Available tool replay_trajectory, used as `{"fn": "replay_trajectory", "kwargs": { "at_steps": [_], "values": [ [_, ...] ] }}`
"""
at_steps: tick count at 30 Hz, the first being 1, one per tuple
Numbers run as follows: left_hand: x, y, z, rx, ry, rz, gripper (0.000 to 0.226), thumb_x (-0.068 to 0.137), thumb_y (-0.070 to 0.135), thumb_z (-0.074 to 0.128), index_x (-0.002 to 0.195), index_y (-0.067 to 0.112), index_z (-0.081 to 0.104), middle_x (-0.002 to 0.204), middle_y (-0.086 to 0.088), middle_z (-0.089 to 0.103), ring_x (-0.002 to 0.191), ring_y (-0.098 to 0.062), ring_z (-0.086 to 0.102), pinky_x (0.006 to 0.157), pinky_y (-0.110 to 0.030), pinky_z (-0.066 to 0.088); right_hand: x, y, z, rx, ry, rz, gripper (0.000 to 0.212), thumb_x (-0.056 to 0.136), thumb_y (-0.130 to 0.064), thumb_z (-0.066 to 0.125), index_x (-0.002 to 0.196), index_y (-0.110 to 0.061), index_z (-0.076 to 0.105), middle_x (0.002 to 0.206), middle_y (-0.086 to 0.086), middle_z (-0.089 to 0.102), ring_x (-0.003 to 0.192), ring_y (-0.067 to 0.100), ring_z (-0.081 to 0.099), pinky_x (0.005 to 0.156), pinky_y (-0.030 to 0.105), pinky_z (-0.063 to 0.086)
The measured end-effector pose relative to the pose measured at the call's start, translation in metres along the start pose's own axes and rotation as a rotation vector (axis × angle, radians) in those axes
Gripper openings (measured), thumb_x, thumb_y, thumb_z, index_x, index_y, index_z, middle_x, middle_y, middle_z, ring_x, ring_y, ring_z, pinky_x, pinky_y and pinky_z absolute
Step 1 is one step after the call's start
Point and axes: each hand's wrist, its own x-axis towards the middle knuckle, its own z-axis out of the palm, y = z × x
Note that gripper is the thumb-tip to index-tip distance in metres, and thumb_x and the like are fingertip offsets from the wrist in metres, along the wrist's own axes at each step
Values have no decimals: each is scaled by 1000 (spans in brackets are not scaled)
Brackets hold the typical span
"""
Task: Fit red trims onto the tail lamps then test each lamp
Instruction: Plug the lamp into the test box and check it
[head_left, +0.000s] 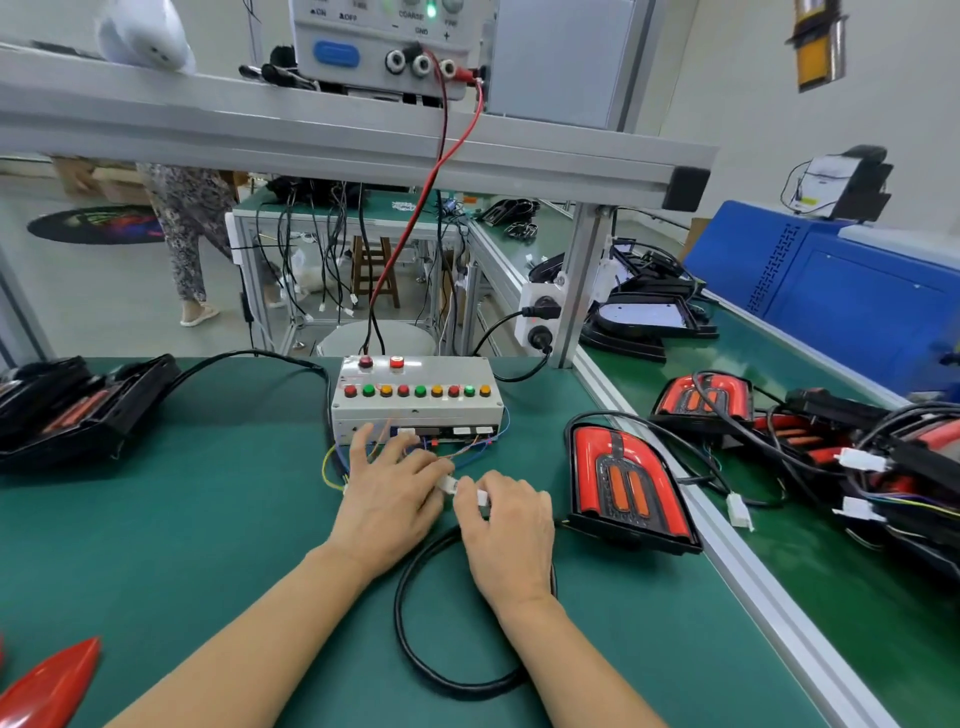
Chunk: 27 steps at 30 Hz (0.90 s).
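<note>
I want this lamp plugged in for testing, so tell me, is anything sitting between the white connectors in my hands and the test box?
Nothing visible blocks them. The left hand and right hand each pinch a white connector just in front of the test box; only the box's loose thin wires lie across that gap.

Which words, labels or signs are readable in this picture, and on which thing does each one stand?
All readable text stands on the power supply on the upper shelf:
"ON", above the blue switch
"OFF", beside it
"COARSE", under a knob
"GND", above the middle terminal
"-" and "+", above the outer terminals
"FINE" is blurred, only guessed.
The white stickers on the test box and the printer label are too small to read.
</note>
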Motion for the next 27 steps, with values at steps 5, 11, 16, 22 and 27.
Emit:
{"fn": "replay_trajectory", "kwargs": {
  "at_steps": [5,11,16,22,27],
  "values": [
    [-2,6,-8,-18,135,-33,39,85,29,38,105,18,70,104,2,67,104,-26,61,95,-47,26,1,1,-1,7,-6,-27,28,101,-37,44,90,-15,58,79,3,60,73,23,44,76,35,33],
    [-10,13,-46,-240,-224,-378,42,78,62,45,65,24,55,68,9,58,70,-12,55,58,-26,34,5,-3,-6,98,-17,53,26,103,-31,40,115,-12,53,95,5,60,81,24,41,77,34,29],
    [-30,13,-55,-225,-638,-438,44,62,69,62,69,26,51,73,13,59,74,-5,55,57,-23,37,18,-11,-25,348,92,93,21,102,-25,41,115,-12,51,90,0,56,81,19,47,70,28,32],
    [-33,21,-57,-296,-674,-509,30,68,52,68,67,25,56,70,12,61,78,-7,59,59,-23,39,54,-4,-72,589,265,199,13,104,-27,37,93,-30,44,71,-7,40,55,2,35,51,17,31],
    [-26,25,-56,-476,-560,-594,18,82,30,53,69,18,51,59,7,64,50,-14,52,54,-21,41,73,29,-103,581,337,325,14,103,-29,37,90,-30,42,73,-4,43,57,8,37,51,19,33]
  ]
}}
